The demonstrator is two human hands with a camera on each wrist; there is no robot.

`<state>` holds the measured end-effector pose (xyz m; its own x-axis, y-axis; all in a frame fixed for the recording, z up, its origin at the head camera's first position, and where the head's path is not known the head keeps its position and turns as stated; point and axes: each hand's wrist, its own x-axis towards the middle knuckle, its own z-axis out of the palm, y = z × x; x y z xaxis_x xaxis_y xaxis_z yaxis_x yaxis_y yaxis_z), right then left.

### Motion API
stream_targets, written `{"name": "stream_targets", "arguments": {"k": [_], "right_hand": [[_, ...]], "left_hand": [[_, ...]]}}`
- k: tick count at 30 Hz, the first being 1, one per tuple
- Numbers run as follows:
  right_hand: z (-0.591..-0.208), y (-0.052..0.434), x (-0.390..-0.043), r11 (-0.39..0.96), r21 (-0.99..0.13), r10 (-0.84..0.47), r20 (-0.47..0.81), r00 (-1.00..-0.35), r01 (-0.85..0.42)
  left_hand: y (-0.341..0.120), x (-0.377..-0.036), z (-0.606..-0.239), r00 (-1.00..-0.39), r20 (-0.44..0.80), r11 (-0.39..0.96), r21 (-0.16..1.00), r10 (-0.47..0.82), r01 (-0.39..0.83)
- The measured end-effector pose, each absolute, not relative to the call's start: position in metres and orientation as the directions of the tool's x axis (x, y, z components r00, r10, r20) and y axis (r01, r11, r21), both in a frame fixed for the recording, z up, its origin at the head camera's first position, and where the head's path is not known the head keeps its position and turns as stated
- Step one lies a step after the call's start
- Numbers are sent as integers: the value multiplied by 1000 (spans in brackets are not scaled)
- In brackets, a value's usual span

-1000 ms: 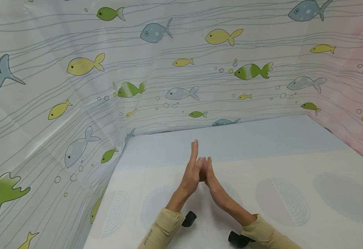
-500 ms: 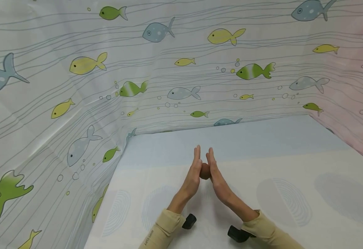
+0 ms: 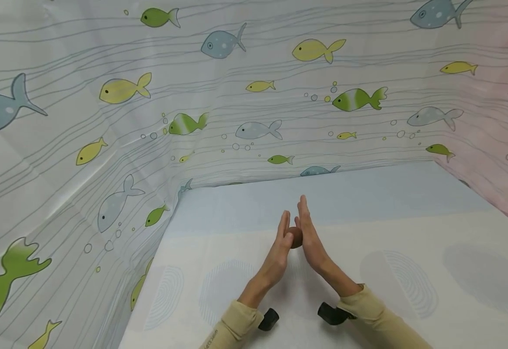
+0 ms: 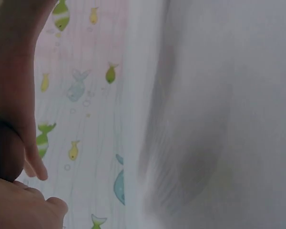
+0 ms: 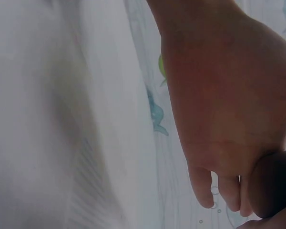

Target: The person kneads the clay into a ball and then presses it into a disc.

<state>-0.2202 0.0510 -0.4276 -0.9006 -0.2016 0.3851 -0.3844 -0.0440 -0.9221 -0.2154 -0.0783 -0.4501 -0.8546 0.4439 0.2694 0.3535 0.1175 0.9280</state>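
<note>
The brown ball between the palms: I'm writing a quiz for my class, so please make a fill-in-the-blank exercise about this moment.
1. The brown ball is pressed between two flat ____.
2. The right hand reaches ____ forward than the left hand.
3. The curtain around the table is printed with ____.

Missing words: palms; farther; fish.

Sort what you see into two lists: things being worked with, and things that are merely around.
Worked with:
brown ball, pressed between flat palms
left hand
right hand

Merely around:
fish-print curtain
patterned table cover
</note>
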Motion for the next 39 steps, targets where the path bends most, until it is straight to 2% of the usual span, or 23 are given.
{"name": "stream_targets", "arguments": {"k": [20, 32, 39], "right_hand": [[-445, 65, -242, -64, -941, -159, 338, -928, -332], [-461, 52, -226, -33, -967, -261, 254, -931, -254], [-465, 47, -215, -66, -960, -317, 278, -907, -271]], "left_hand": [[-70, -192, -441, -825, 289, 176, 892, 485, 416], [-78, -203, -420, -809, 395, 186, 840, 435, 510], [-77, -212, -413, -812, 398, 193, 837, 427, 512]]}}
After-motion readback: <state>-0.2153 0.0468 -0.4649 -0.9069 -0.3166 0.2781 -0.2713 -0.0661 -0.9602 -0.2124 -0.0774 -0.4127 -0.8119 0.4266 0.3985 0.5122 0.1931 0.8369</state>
